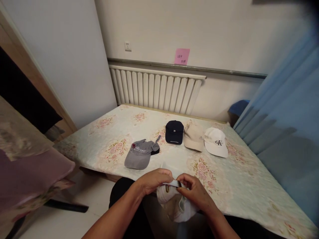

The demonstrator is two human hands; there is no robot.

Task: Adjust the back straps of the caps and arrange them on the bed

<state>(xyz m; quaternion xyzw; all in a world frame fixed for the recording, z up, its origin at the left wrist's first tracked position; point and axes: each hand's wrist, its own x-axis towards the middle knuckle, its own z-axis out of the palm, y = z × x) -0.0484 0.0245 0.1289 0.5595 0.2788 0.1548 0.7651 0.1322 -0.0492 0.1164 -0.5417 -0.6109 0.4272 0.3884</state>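
Note:
Both hands hold a whitish cap (171, 202) over my lap, at the near edge of the bed. My left hand (157, 179) pinches the left end of its back strap (171, 183). At the strap's other end, my right hand (190, 189) grips by a dark metal buckle (178, 184). Beyond my hands a grey cap (140, 154) lies with its strap end sticking up. To its right a navy cap (174, 132), a beige cap (193, 136) and a white cap (215, 142) with black letters sit in a row.
The caps lie on a floral bed cover (139, 124). A white radiator (157, 89) and a pipe run along the wall behind, with a pink note (181, 56) above. Blue curtain (286, 116) hangs at the right; draped cloth (27, 186) is at the left.

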